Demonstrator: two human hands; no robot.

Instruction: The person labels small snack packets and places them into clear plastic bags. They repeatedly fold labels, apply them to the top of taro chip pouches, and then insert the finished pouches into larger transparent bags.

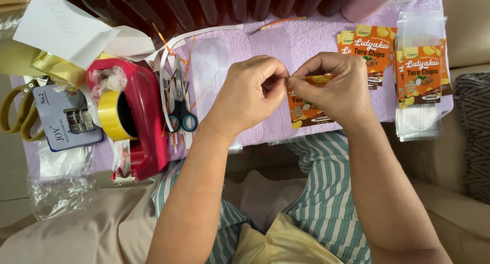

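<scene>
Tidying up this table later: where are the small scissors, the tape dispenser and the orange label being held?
small scissors (179, 111), head view, blue handles.
tape dispenser (148, 116), head view, red body.
orange label (305, 111), head view, lower part below the hands.

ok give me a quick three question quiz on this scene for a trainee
1. True or false: both hands pinch the same orange label at its top edge.
2. Multiple choice: what sits in the red tape dispenser? A) a yellow roll of tape B) a spool of blue ribbon C) nothing
3. Short answer: which tool lies between the dispenser and the left hand?

Key
1. True: the left hand and the right hand meet at the top of the orange label, over the lilac cloth.
2. A: the yellow tape roll.
3. The small scissors with black and blue handles.
</scene>
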